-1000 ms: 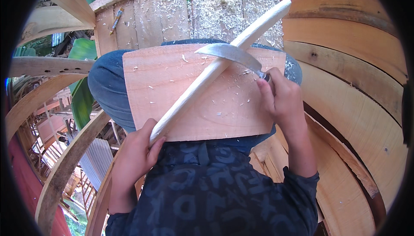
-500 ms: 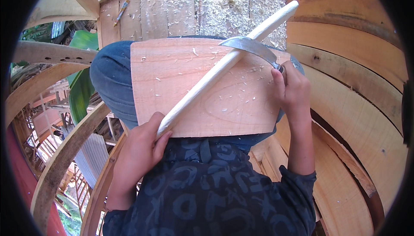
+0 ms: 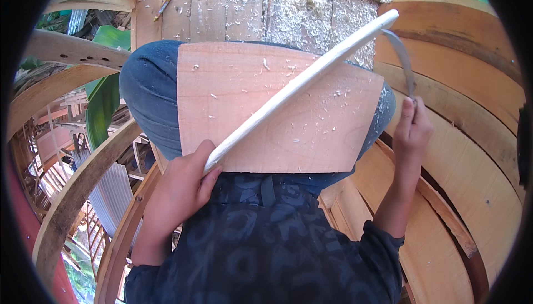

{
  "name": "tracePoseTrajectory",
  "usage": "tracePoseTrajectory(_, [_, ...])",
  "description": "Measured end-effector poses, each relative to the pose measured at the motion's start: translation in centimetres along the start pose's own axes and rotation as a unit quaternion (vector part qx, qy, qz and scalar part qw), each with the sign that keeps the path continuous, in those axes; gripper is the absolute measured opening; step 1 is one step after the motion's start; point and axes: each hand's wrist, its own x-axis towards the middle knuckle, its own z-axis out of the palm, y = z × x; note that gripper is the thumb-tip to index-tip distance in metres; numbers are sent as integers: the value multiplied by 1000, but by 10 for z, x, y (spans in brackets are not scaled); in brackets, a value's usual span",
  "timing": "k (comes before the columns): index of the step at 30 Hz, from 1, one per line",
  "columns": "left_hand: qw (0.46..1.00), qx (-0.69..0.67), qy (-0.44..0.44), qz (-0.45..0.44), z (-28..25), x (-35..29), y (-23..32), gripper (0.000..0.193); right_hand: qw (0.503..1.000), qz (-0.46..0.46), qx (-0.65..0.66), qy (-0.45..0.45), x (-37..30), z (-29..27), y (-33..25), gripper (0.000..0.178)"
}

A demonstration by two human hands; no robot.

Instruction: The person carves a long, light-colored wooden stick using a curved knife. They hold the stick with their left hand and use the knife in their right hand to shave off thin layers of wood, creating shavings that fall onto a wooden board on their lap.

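Observation:
A long pale stick (image 3: 300, 84), stripped of bark, slants across a flat wooden board (image 3: 261, 115) that lies over my lap. My left hand (image 3: 189, 179) is wrapped round the stick's near end, at the board's front left corner. In my right hand (image 3: 412, 126) is a curved knife (image 3: 404, 57), its grey blade bending up and back toward the stick's far end. The fingers cover the knife's handle. Whether the blade tip touches the stick I cannot tell. Small wood shavings (image 3: 333, 88) are scattered over the board.
Beyond my knees, a plank floor (image 3: 208, 9) is strewn with shavings, and a paintbrush (image 3: 165, 3) lies on its left side. Curved planks (image 3: 461, 121) wall in my right. Open wooden ribs (image 3: 83, 193) stand at my left, with a green leaf (image 3: 102, 112) among them.
My right hand has swung the curved knife out to the right, from across the stick's upper part to near its far end. The left hand still grips the stick.

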Motion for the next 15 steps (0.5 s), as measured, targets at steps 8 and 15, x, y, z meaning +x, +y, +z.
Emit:
tracePoseTrajectory(8, [999,-20,-12,-43,-5,4,7,19,995,-63,3,-83,5,41,-31,30])
tracePoseTrajectory(15, [1000,-9,-1,-16,-1,8,5,19,1000,15,-5,-7,26,7,37,31])
